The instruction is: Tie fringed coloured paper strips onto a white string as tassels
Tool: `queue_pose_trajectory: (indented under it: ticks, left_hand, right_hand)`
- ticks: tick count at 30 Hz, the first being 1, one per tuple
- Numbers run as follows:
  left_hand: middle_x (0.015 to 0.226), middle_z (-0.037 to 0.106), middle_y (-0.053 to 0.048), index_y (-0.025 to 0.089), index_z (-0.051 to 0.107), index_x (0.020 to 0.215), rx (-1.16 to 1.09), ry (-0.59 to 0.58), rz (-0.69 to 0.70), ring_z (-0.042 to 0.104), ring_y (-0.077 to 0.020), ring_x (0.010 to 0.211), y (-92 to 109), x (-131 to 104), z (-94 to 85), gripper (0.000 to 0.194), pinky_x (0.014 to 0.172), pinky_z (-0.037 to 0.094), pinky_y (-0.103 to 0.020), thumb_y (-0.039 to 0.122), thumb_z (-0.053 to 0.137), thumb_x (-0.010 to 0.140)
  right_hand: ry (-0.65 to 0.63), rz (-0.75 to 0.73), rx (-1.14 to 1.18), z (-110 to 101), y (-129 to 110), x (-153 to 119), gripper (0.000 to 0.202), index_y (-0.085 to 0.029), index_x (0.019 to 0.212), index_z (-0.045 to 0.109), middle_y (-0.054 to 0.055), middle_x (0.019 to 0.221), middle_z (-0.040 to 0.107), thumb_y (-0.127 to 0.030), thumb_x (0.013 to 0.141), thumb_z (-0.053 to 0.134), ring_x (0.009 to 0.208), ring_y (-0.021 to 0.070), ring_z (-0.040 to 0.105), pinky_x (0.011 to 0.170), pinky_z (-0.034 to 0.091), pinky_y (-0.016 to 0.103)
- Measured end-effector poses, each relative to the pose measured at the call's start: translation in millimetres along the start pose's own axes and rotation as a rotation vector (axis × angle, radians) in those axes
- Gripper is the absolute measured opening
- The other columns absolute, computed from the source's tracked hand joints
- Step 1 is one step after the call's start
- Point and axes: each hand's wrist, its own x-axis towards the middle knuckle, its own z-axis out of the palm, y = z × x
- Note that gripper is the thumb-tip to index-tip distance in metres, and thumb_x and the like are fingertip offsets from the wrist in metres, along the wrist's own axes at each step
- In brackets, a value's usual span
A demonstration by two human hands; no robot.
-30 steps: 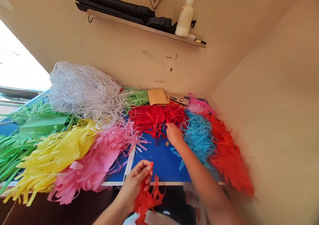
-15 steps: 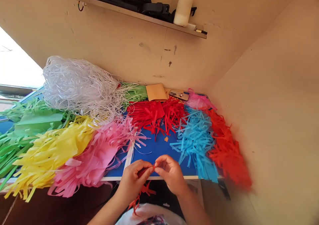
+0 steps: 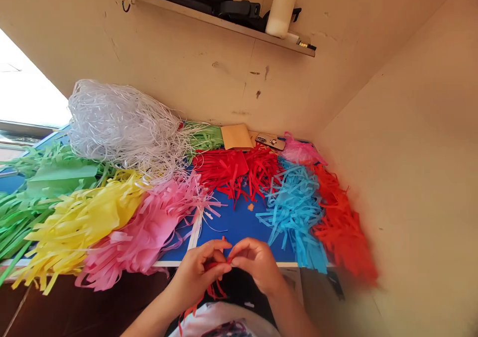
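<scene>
Near the table's front edge, my left hand (image 3: 203, 265) is closed around red fringed strips (image 3: 215, 288), whose loose ends hang below it over my lap. My right hand (image 3: 254, 265) meets it with thumb and forefinger pinched on the same red strips, at the left hand's fingertips. Most of the held piece is hidden by my fingers. Just beyond lie a pile of red fringe (image 3: 239, 170), a bundle of light blue fringe (image 3: 295, 207) to the right and a pink fringe bundle (image 3: 149, 227) to the left.
The blue table (image 3: 239, 222) also bears yellow fringe (image 3: 85, 217), green fringe (image 3: 59, 172), a white stringy heap (image 3: 123, 128), orange-red fringe (image 3: 341, 227), a tan card (image 3: 236, 137), a phone (image 3: 271, 141) and a pink plastic bag (image 3: 301, 152). A wall shelf (image 3: 224, 22) holds a white bottle (image 3: 282, 11).
My fingers have shifted slightly on the red strips, and the hanging ends have swung a little. A strip end now shows above my left fingers. The view has moved slightly.
</scene>
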Motion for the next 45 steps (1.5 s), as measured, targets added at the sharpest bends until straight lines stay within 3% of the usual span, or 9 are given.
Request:
queue_pose_trajectory:
  ticks: [3,10,16,18,21,25,38,41,45]
  left_hand:
    - [0.064,0.066,0.002,0.019,0.065,0.103,-0.013,0.032,-0.004,0.060,-0.0130,0.054,1,-1,-1.6,0.029,0.056,0.048,-0.023,0.034,0.069,0.078]
    - [0.072,0.074,-0.004,0.024,0.075,0.086,0.134,0.062,0.071,0.067,-0.0180,0.065,2,-1,-6.9,0.015,0.063,0.050,-0.025,0.035,0.073,0.076]
    - [0.073,0.073,-0.004,0.022,0.075,0.078,0.205,-0.023,0.105,0.066,-0.0166,0.067,10,-5,-20.4,0.018,0.065,0.050,-0.024,0.036,0.065,0.084]
    - [0.081,0.074,-0.005,0.022,0.075,0.085,0.255,0.051,0.125,0.068,-0.0178,0.074,8,-8,-22.1,0.016,0.069,0.053,-0.025,0.034,0.065,0.084]
    - [0.094,0.075,-0.006,0.024,0.074,0.094,0.310,0.196,0.301,0.069,-0.0194,0.088,-1,-11,-18.4,0.014,0.085,0.054,-0.030,0.027,0.067,0.083]
    - [0.083,0.075,-0.003,0.025,0.075,0.086,0.372,0.268,0.478,0.070,-0.0167,0.079,-11,-13,-10.2,0.013,0.098,0.051,-0.036,0.021,0.062,0.086]
    - [0.082,0.074,-0.002,0.025,0.070,0.083,0.445,0.304,0.400,0.069,-0.0175,0.080,-28,-15,-4.0,0.009,0.107,0.041,-0.043,0.023,0.061,0.084]
    - [0.079,0.072,-0.002,0.024,0.065,0.076,0.356,0.372,0.294,0.068,-0.0199,0.085,-34,-20,-1.4,0.005,0.098,0.048,-0.039,0.025,0.063,0.081]
    - [0.073,0.069,-0.002,0.023,0.063,0.071,0.170,0.452,0.057,0.066,-0.0207,0.076,-28,-30,-7.3,0.014,0.071,0.053,-0.029,0.034,0.066,0.079]
  right_hand:
    - [-0.004,-0.027,0.024,-1,-2,1,0.015,-0.023,0.075,0.070,-0.001,0.075,0.071,-0.030,0.068,0.081,0.073,0.0167,0.067,0.073,0.053,0.029]
    - [0.110,-0.212,-0.321,3,0,-3,0.008,-0.024,0.079,0.072,-0.001,0.075,0.071,-0.021,0.073,0.077,0.070,0.0151,0.065,0.070,0.051,0.026]
    - [0.034,-0.159,-0.203,3,-1,-2,0.011,-0.025,0.080,0.072,-0.003,0.073,0.069,-0.022,0.072,0.079,0.069,0.0151,0.067,0.069,0.053,0.026]
    - [0.067,-0.190,-0.225,5,-2,-2,0.011,-0.026,0.085,0.071,-0.002,0.077,0.068,-0.020,0.076,0.074,0.073,0.0152,0.067,0.071,0.054,0.026]
    - [0.102,-0.284,-0.354,10,-3,-2,0.013,-0.026,0.091,0.070,-0.001,0.083,0.069,-0.017,0.081,0.068,0.078,0.0152,0.068,0.073,0.055,0.026]
    - [0.109,-0.346,-0.488,18,-6,-5,0.019,-0.026,0.097,0.068,0.000,0.085,0.072,-0.015,0.083,0.065,0.079,0.0163,0.068,0.076,0.055,0.028]
    - [0.191,-0.479,-0.726,31,-3,-11,0.018,-0.027,0.094,0.067,0.000,0.084,0.073,-0.012,0.086,0.061,0.078,0.0166,0.069,0.074,0.054,0.028]
    - [0.102,-0.455,-0.709,32,-3,0,0.017,-0.026,0.093,0.068,0.001,0.085,0.073,-0.013,0.086,0.061,0.079,0.0163,0.069,0.074,0.053,0.027]
    - [0.040,-0.255,-0.794,23,-1,36,0.012,-0.023,0.095,0.070,0.005,0.096,0.071,-0.023,0.084,0.067,0.083,0.0194,0.067,0.076,0.053,0.031]
